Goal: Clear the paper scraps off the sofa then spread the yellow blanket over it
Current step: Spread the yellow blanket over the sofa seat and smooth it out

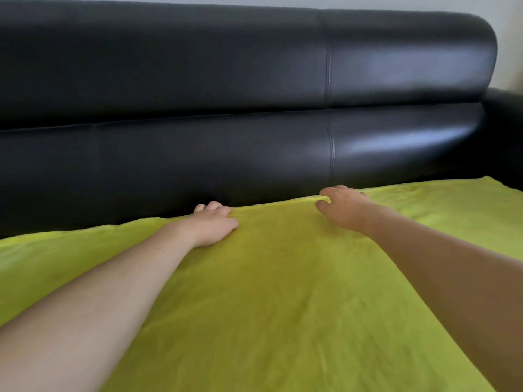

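The left hand point(212, 226) grips the far edge of the yellow blanket, its fingers curled over the hem and tucked down against the base of the backrest, thumb lying on top of the cloth. The right hand point(343, 208) pinches the same far edge a little to the right, thumb under a small raised fold and fingers curled over it. Two bare forearms reach in from the lower corners. There is one sofa point(226, 80), black and glossy, its backrest built of two stacked padded rolls with a stitched vertical seam right of centre; no writing or label shows on it. One yellow blanket point(277, 292) lies spread over the seat, covering it from the left border of the view to near the right arm, where a corner ends just short of the black armrest point(506, 137). The blanket's far edge runs along the foot of the backrest, touching it at the hands.
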Available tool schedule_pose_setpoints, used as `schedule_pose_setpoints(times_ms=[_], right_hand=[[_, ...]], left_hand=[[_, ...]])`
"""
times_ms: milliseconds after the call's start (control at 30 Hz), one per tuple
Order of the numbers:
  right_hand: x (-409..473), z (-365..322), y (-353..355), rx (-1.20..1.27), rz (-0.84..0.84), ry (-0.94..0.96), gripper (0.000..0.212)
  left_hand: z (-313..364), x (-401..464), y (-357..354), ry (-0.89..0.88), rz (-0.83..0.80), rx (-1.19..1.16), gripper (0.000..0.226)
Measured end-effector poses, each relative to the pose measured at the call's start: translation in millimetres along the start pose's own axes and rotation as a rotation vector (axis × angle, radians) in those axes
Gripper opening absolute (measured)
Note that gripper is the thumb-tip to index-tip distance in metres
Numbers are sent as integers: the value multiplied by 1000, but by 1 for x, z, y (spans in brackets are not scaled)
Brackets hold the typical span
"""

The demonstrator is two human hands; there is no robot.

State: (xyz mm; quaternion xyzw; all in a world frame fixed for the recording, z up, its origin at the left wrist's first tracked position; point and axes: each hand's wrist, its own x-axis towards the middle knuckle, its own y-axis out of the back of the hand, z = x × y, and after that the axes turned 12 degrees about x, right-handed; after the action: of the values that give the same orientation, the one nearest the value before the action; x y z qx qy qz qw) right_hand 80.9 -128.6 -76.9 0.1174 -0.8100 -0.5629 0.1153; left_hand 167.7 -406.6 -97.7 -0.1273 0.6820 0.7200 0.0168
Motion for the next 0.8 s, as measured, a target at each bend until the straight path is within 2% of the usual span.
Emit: schedule_pose_setpoints(times_ms=[100,233,333,433,500,600,700,800], right_hand=[[1,31,10,10,-27,-42,52],[1,73,17,-8,-86,-44,58],[3,99,22,-10,-113,-27,59],[2,124,24,-2,-125,-17,63],[1,135,23,3,-118,-2,65],[1,141,23,2,-121,47,66],[4,150,29,7,-133,54,68],[5,168,37,14,-124,32,69]], left_hand=[[45,2,7,18,116,-74,62],[87,8,1,46,-20,-5,71],[101,14,11,140,27,-13,69],[135,25,19,36,166,-54,63],[157,34,15,-17,140,-63,63],[172,47,2,30,8,28,67],[184,54,3,82,64,-5,66],[214,62,8,16,155,-44,65]])
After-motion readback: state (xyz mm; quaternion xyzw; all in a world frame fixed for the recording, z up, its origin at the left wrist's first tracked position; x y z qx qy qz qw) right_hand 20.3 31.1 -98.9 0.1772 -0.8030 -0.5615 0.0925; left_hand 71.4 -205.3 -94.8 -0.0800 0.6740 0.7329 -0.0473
